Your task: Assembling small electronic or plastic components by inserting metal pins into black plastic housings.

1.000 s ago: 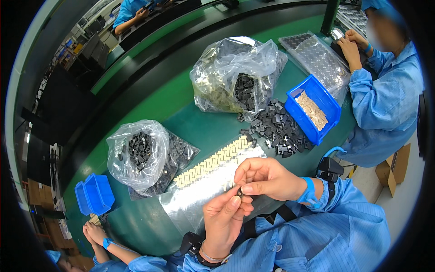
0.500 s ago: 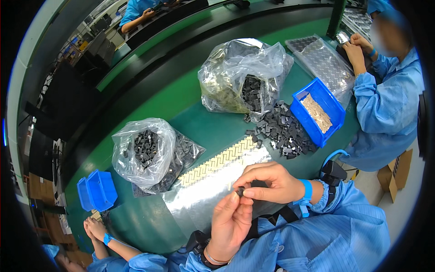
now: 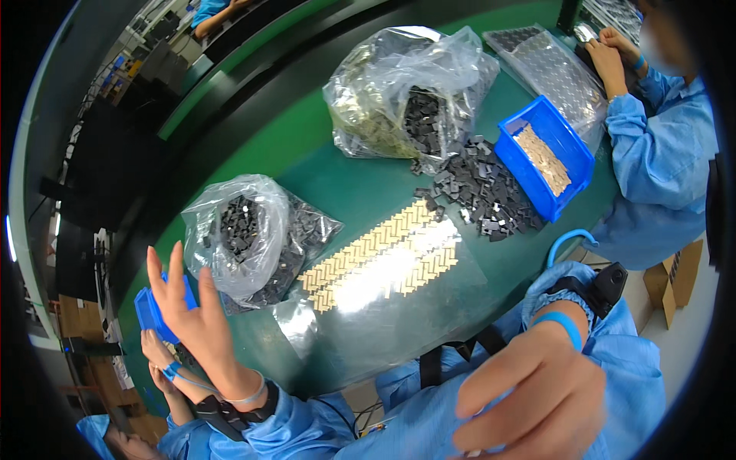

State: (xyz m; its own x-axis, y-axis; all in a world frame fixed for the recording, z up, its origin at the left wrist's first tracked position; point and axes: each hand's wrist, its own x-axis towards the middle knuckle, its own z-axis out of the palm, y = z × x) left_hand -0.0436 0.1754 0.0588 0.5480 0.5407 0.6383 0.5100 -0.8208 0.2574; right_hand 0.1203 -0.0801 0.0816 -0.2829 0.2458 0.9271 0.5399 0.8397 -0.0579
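Observation:
My left hand [image 3: 195, 318] is raised at the left with its fingers spread and nothing in it. It hovers over the front of a clear plastic bag [image 3: 280, 222] of small black parts, beside a blue bin [image 3: 146, 310]. Low on the right, close to my body, my right hand [image 3: 537, 391] is curled and somewhat blurred. A tiny pale spot shows at its fingertips by the lower edge; what they pinch cannot be made out. Between the hands, a clear plastic sheet [image 3: 460, 280] bears rows of small cream-coloured strips [image 3: 368, 245] in a zigzag pattern, with strong glare across them.
Loose black parts [image 3: 491, 192] lie heaped beyond the sheet, spilling from a larger clear bag [image 3: 368, 100]. A blue bin [image 3: 552, 203] holds small beige pieces. Co-workers' hands [image 3: 609, 65] are at the far right, and another's [image 3: 157, 353] at the near left.
My hands have come apart from a small black part held between them. The left has swung left and spread; the right has drawn down and right, toward my body. The view has shifted slightly.

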